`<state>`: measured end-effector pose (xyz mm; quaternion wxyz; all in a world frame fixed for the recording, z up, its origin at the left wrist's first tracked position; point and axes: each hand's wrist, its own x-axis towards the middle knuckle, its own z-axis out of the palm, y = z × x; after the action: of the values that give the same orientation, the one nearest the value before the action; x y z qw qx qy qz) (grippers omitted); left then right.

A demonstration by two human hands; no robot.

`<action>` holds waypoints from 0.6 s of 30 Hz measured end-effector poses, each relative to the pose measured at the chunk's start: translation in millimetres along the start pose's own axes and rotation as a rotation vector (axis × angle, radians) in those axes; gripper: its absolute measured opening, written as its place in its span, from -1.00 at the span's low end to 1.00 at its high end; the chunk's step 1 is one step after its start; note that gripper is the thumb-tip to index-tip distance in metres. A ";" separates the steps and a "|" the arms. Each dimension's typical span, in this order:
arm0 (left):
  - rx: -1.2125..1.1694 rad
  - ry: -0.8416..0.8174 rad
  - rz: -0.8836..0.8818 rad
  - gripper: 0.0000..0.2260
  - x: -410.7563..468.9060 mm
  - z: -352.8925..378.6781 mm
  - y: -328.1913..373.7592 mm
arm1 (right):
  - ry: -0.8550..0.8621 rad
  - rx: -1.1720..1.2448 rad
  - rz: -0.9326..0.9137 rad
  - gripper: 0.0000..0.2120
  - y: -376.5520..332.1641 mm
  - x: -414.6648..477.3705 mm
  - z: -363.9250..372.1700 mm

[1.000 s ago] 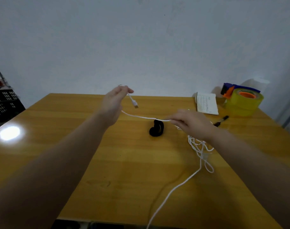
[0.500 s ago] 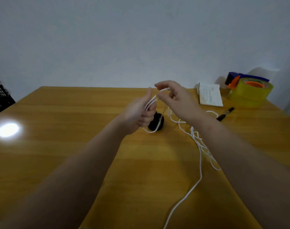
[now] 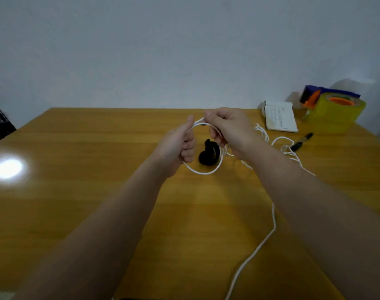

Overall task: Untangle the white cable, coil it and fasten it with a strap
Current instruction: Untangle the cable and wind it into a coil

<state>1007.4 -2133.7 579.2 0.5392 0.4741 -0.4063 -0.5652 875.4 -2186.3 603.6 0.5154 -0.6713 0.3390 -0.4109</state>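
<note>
Two bare hands meet above a wooden table (image 3: 76, 191). The left hand (image 3: 176, 146) has its fingers curled shut around a white cable (image 3: 206, 172), which hangs below in one round loop. The right hand (image 3: 228, 128) pinches the same cable at the loop's top. A black strap (image 3: 208, 154), apparently rolled, lies on the table behind the loop. Loose cable trails right, tangled near a pen (image 3: 301, 141), then runs off the near edge.
</note>
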 end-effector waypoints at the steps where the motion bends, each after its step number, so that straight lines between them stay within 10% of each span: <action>1: -0.046 -0.035 -0.025 -0.54 -4.3 -0.4 0.4 | -0.003 0.019 0.009 -0.76 -1.0 -2.6 1.0; 9: -0.473 -0.181 -0.066 -0.51 -37.7 -1.0 9.2 | 0.281 -0.272 -0.145 -0.72 8.7 -12.3 -9.8; 18: -0.609 -0.046 0.137 -0.64 -69.1 -6.0 31.3 | -0.277 -0.857 -0.150 -0.68 8.4 -53.6 -19.6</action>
<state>1018.1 -2067.4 615.0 0.6838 0.2495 -0.2614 -0.6339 834.3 -2149.3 587.2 0.2004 -0.8953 0.3568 -0.1762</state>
